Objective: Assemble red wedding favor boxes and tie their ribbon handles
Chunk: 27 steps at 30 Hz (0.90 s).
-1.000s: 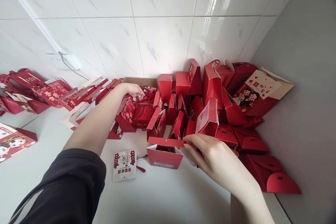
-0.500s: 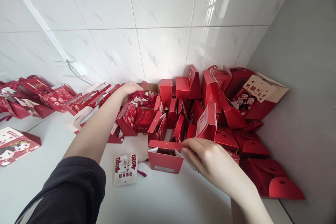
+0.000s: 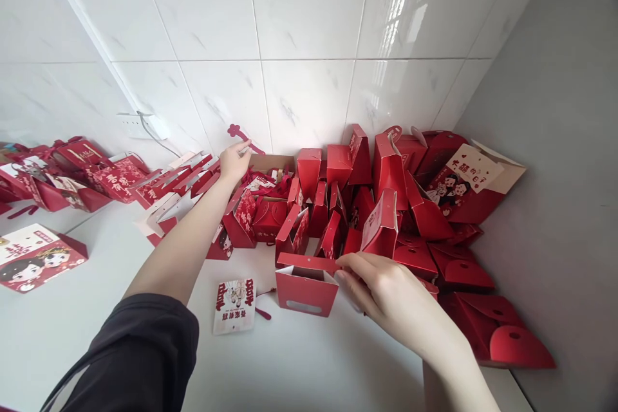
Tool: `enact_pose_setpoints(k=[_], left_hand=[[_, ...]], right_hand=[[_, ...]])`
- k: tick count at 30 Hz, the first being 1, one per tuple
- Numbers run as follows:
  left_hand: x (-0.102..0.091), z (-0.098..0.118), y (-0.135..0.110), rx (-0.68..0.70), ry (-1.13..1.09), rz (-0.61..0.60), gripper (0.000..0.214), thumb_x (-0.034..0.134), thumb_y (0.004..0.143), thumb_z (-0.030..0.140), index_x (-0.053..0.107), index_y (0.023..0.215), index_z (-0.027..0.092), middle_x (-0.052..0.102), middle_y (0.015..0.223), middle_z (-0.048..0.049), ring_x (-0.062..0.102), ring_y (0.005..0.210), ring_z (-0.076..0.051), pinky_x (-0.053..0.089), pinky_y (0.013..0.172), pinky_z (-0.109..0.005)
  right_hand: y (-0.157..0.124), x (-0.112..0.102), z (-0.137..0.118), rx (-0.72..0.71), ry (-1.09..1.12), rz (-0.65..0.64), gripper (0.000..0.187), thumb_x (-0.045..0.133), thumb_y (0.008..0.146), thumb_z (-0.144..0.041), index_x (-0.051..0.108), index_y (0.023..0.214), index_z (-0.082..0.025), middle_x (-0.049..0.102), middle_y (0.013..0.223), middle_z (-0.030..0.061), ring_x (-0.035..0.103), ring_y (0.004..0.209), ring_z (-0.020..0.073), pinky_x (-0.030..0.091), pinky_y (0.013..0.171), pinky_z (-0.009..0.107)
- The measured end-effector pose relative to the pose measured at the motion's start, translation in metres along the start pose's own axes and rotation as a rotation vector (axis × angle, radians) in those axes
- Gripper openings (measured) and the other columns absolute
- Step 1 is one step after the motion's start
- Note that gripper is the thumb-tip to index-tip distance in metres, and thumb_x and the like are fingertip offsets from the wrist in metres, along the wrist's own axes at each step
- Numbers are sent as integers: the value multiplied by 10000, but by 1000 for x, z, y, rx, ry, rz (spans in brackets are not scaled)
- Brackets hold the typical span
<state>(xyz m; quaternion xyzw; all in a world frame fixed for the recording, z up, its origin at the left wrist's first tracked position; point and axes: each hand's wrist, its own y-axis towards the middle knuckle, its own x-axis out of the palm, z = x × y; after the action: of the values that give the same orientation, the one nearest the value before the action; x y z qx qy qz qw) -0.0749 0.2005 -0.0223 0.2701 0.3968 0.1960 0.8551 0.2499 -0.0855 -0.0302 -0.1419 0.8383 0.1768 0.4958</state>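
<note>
My left hand [image 3: 234, 159] is stretched far forward above a brown cardboard box [image 3: 270, 163] and pinches a thin red ribbon piece [image 3: 240, 134] that sticks up against the tiled wall. My right hand [image 3: 381, 290] is closed on the flap of a small open red gift box [image 3: 306, 286] standing on the white table [image 3: 309, 360]. A printed card [image 3: 234, 306] lies flat just left of that box.
A heap of folded red gift boxes [image 3: 386, 206] fills the back right corner against a grey wall. Flat box blanks [image 3: 168, 187] and more red boxes [image 3: 77, 170] lie at the left. A wall socket [image 3: 140, 125] with a cable sits behind.
My left hand has risen out of the brown box with a red ribbon piece pinched in it. My right hand has stayed on the small box's flap.
</note>
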Motion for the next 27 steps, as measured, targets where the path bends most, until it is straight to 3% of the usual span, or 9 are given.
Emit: enact_pose_setpoints(k=[4, 9, 12, 15, 19, 23, 27], left_hand=[[-11, 16, -17, 97, 65, 0, 457, 549, 895, 250, 600, 1348, 218, 562, 1427, -64, 472, 1363, -218, 345, 1166, -357], [-42, 49, -81, 606, 322, 32, 429, 511, 918, 225, 591, 1339, 216, 602, 1385, -62, 512, 1322, -256, 351, 1116, -446], [-60, 70, -126, 957, 403, 68, 330, 517, 896, 139, 677, 1172, 226, 605, 1380, -29, 582, 1255, -228, 341, 1115, -425], [-73, 91, -158, 1207, 444, 166, 271, 585, 865, 123, 694, 1102, 198, 638, 1336, -13, 610, 1212, -185, 354, 1119, -380], [-83, 108, -182, 1339, 497, 235, 205, 646, 861, 194, 715, 1048, 240, 596, 1386, 31, 566, 1263, -150, 365, 1129, -344], [-89, 113, -192, 1383, 531, 209, 181, 647, 887, 305, 716, 1049, 262, 570, 1411, 59, 492, 1339, -142, 370, 1146, -337], [-90, 119, -197, 1372, 502, 184, 167, 625, 904, 294, 714, 1038, 252, 575, 1406, 63, 501, 1329, -138, 372, 1159, -341]], right_hand=[[1, 1, 0, -6, 0, 1, 273, 349, 1033, -286, 556, 869, -221, 559, 719, -1, 528, 638, 164, 403, 584, 274], [1, 5, 2, -4, 76, 32, 211, 383, 1024, -289, 580, 985, -226, 636, 814, 20, 595, 694, 172, 442, 622, 283], [0, 10, 2, -2, 227, 82, 222, 417, 1015, -320, 524, 1194, -246, 685, 983, 44, 653, 812, 183, 486, 696, 295], [0, 15, -4, 3, 467, 114, 307, 465, 1002, -349, 457, 1301, -276, 691, 1091, 42, 667, 946, 175, 506, 809, 294], [0, 24, -15, 39, 855, 48, 284, 439, 1014, -412, 535, 1237, -265, 699, 974, 22, 674, 868, 139, 515, 817, 276], [2, 33, -22, 1, 1224, -93, 343, 453, 995, -481, 588, 1092, -181, 679, 829, 33, 678, 727, 140, 537, 693, 277], [4, 36, -26, 14, 1347, -118, 226, 613, 936, -382, 595, 957, -158, 678, 796, 22, 655, 661, 102, 525, 636, 232]])
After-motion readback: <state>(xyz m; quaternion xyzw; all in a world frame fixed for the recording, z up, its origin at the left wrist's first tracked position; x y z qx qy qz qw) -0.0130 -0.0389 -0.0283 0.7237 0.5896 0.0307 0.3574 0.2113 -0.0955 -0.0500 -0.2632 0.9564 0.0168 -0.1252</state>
